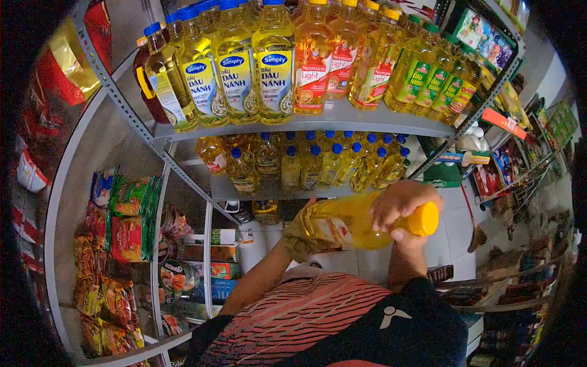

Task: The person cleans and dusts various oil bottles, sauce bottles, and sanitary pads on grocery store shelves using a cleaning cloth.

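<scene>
Bottle [348, 221] between hands [400, 207], shelves [342, 121] ahead, packets [129, 215] left

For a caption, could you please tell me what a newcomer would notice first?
Probably the yellow-capped oil bottle, held tilted at mid-view, the right hand at its neck end, the left hand at its base. Next come the blue-capped Simply bottles on the upper shelf, with red-labelled Neptune bottles to their right.

Blurred label [334, 229] on held bottle [359, 215], left hand [297, 235] partly hidden, some yellow caps [317, 2] cropped
</scene>
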A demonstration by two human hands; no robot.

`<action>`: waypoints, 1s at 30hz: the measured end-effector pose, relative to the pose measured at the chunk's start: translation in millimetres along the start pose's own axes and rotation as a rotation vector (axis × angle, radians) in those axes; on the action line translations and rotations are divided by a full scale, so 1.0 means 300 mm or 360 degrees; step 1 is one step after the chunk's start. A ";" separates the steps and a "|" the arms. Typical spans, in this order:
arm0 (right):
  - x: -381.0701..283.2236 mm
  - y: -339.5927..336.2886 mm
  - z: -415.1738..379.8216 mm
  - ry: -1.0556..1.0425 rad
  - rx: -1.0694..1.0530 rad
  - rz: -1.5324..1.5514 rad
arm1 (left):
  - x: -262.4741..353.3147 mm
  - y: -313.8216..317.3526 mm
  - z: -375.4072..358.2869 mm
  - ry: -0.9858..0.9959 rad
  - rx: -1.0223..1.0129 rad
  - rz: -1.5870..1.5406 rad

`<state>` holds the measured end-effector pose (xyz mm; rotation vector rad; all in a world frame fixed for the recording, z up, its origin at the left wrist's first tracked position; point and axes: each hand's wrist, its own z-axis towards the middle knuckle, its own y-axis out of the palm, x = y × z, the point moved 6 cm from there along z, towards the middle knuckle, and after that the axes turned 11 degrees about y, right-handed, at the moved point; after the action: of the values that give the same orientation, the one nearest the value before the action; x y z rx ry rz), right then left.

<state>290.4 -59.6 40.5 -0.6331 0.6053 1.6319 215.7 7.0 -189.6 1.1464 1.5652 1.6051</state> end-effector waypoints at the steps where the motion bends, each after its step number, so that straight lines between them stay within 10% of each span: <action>1: 0.004 -0.012 0.000 0.0017 0.0073 -0.0045 | 0.010 -0.013 0.015 0.0022 -0.0009 0.0046; 10: 0.096 -0.181 -0.005 0.0207 0.0654 0.0230 | 0.087 -0.131 0.095 0.0286 0.0030 0.0957; 20: 0.123 -0.384 0.171 0.0312 0.0679 0.0272 | 0.282 -0.222 -0.009 0.1115 0.0353 0.3191; 26: 0.051 -0.417 0.434 0.0186 0.0354 -0.0080 | 0.423 -0.571 -0.432 0.0678 0.1112 0.2409; 30: 0.102 -0.432 0.600 0.0304 0.0153 -0.0514 | 0.392 -0.631 -0.721 0.0985 0.1595 0.2190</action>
<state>401.9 105.4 142.6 -0.7780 0.6775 1.2432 -54.5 34.3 -340.3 2.9370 2.2477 2.0690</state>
